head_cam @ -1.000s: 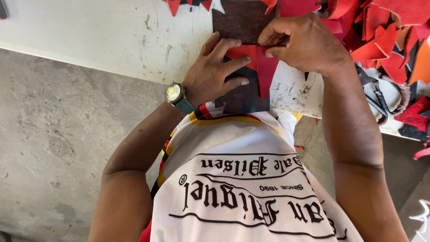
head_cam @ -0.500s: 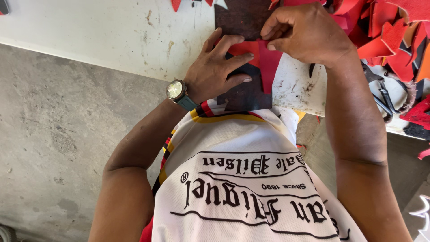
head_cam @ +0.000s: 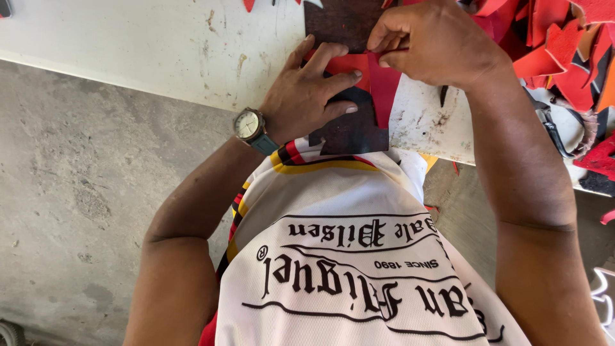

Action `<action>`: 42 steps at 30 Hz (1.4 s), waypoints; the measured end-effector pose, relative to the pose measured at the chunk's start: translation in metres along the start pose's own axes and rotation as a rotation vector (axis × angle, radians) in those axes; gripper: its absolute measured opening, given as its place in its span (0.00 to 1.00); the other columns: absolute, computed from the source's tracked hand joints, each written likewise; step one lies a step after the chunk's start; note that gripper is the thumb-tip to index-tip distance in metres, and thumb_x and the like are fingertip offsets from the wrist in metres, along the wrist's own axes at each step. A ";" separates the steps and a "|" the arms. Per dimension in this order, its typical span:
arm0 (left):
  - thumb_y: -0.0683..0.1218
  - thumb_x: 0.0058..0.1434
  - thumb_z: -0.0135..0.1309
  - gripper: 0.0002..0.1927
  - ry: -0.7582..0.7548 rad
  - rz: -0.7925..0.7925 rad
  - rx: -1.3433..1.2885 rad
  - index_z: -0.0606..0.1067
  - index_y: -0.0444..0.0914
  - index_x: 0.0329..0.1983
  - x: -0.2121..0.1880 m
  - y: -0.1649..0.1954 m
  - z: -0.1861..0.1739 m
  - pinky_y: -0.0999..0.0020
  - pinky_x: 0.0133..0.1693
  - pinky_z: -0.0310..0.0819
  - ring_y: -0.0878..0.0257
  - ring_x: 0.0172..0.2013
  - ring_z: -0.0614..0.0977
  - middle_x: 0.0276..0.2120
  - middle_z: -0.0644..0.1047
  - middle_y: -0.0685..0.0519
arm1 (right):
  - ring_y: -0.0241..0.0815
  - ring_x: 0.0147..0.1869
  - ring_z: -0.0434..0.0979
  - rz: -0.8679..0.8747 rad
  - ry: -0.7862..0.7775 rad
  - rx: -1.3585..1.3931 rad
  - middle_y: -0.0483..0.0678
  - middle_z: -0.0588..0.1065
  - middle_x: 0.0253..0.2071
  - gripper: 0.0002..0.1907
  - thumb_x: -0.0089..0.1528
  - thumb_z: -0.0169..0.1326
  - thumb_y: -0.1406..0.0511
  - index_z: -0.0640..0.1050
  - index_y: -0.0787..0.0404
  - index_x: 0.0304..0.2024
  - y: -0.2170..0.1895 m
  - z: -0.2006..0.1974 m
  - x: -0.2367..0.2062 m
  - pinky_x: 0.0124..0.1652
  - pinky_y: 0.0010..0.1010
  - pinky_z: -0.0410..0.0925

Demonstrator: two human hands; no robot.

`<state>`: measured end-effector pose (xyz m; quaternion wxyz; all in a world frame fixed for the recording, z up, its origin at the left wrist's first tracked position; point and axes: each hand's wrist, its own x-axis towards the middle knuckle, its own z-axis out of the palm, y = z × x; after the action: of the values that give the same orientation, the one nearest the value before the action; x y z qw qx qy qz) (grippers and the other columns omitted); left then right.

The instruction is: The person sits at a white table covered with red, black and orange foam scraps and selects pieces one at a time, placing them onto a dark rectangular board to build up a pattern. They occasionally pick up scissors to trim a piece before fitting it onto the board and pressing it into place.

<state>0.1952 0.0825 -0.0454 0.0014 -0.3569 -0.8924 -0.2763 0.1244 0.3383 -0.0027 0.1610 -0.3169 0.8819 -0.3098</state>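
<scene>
White table (head_cam: 160,45): red piece (head_cam: 378,80) under left hand (head_cam: 307,96), pinched by right hand (head_cam: 429,45).

You wore a white jersey (head_cam: 359,256) with black lettering across the chest and red, yellow and black trim at the collar. Your left wrist carried a round, pale-faced wristwatch (head_cam: 246,125) on a teal strap. Both forearms were bare.
</scene>
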 end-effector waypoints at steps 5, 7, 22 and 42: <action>0.51 0.62 0.62 0.14 -0.239 0.048 0.093 0.82 0.49 0.52 0.018 -0.010 -0.022 0.43 0.62 0.63 0.58 0.42 0.77 0.54 0.73 0.48 | 0.40 0.48 0.83 -0.172 0.222 0.117 0.54 0.80 0.45 0.08 0.66 0.61 0.78 0.79 0.72 0.48 -0.004 -0.005 -0.024 0.50 0.30 0.76; 0.44 0.60 0.59 0.17 -0.276 0.216 0.073 0.83 0.49 0.52 0.034 -0.030 -0.025 0.50 0.51 0.69 0.56 0.46 0.78 0.51 0.75 0.48 | 0.36 0.47 0.82 -0.077 0.344 0.326 0.53 0.80 0.45 0.07 0.70 0.59 0.79 0.78 0.72 0.50 -0.007 -0.008 -0.044 0.48 0.26 0.76; 0.44 0.47 0.68 0.22 -0.718 0.494 0.007 0.86 0.46 0.49 0.139 -0.086 0.039 0.54 0.44 0.77 0.55 0.42 0.84 0.43 0.84 0.50 | 0.47 0.58 0.78 0.067 0.345 0.025 0.60 0.71 0.69 0.36 0.54 0.76 0.66 0.75 0.68 0.62 -0.021 0.040 -0.088 0.50 0.35 0.73; 0.46 0.54 0.69 0.30 -0.219 0.096 -0.039 0.76 0.42 0.62 0.018 -0.021 -0.009 0.56 0.54 0.74 0.50 0.51 0.79 0.62 0.70 0.44 | 0.59 0.72 0.66 0.019 0.151 -0.096 0.61 0.66 0.70 0.48 0.43 0.76 0.58 0.75 0.65 0.63 -0.022 0.045 -0.070 0.67 0.44 0.63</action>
<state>0.1666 0.0766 -0.0450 -0.0899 -0.4273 -0.8634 -0.2527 0.2086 0.3507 -0.0163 0.0817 -0.2914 0.9084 -0.2885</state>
